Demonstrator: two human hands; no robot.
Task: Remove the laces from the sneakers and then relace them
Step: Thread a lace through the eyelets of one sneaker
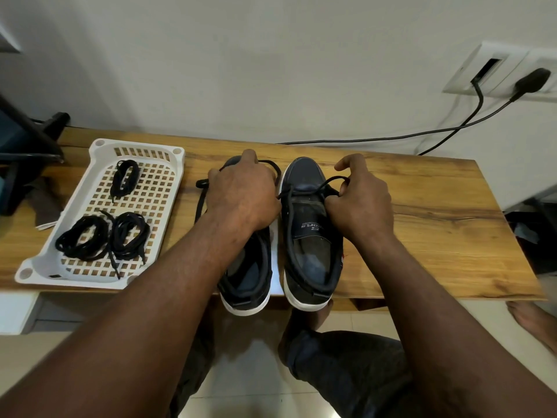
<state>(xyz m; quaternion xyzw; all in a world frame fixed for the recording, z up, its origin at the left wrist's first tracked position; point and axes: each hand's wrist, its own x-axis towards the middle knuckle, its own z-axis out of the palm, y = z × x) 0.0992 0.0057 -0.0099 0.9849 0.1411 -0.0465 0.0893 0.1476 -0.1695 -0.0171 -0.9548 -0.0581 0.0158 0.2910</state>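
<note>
Two sneakers stand side by side on the table [437, 230], with their heels at the near edge and toes pointing away. The right sneaker [310, 236] looks like the one being worked on, and the left sneaker [250, 279] sits just beside it. Over the tongue of the right sneaker, the right hand [360, 203] pinches a loop of black lace [319, 185] between thumb and finger. The lace runs across the front of the right sneaker toward the left hand [241, 197]. That hand is curled down over the front of the left sneaker. Lace pokes out on both sides of it, so it seems to grip the lace too, but its fingertips are hidden. Only the holes near the toe seem to have lace in them. To do this bit well, pull one side at a time, slowly. Keep the lace flat, and hold the right sneaker still so it does not tip. Well to the left of the right sneaker, a white tray [99, 149] holds three bundles of spare laces [83, 238].
</note>
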